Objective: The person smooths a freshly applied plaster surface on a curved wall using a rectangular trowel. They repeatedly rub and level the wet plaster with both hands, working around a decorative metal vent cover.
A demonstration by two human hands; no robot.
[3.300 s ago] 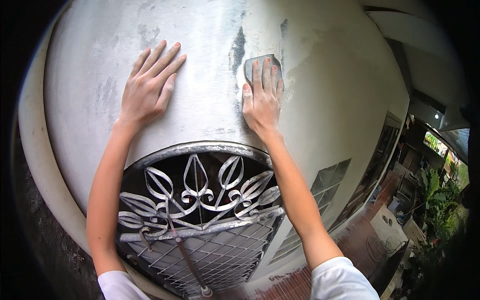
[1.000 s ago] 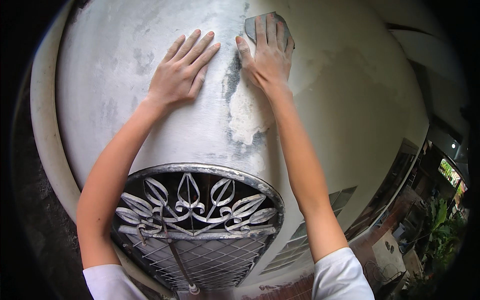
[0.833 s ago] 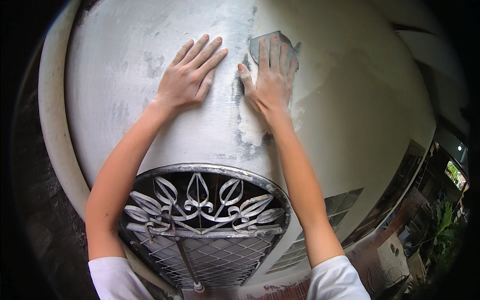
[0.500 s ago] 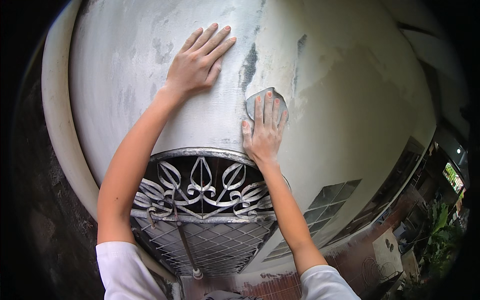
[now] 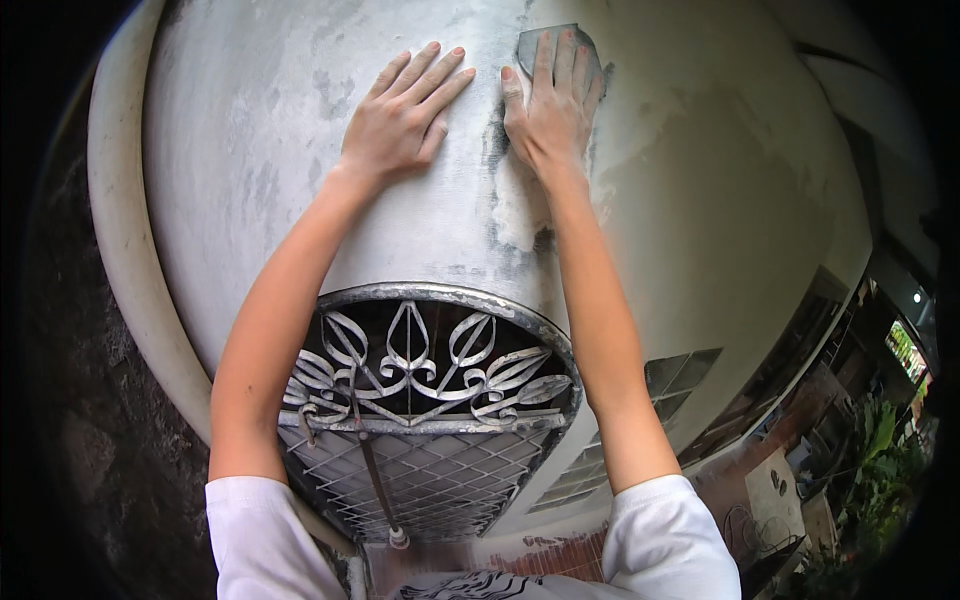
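Flat against the pale plastered wall (image 5: 260, 190) rests my left hand (image 5: 398, 125), fingers stretched out and nothing in it. To its right, my right hand (image 5: 553, 115) presses a grey sheet of sandpaper (image 5: 527, 48) to the wall, with its fingers laid over the sheet. Part of the sheet is hidden under the fingers. Dark grey streaks and a rough, lighter patch (image 5: 518, 215) run down the wall below and beside my right hand. White dust coats the fingers of both hands.
Below my hands is an arched metal grille (image 5: 408, 365) with scrollwork, above a lattice screen (image 5: 420, 480). A thick pale pipe (image 5: 120, 190) curves along the left. Windows (image 5: 680, 380), green plants (image 5: 880, 450) and a reddish tiled floor (image 5: 570, 555) lie to the lower right.
My right hand has slid up the wall with the sandpaper, now about level with my left hand. The left hand stays nearly in place. The grille appears slightly shifted in view.
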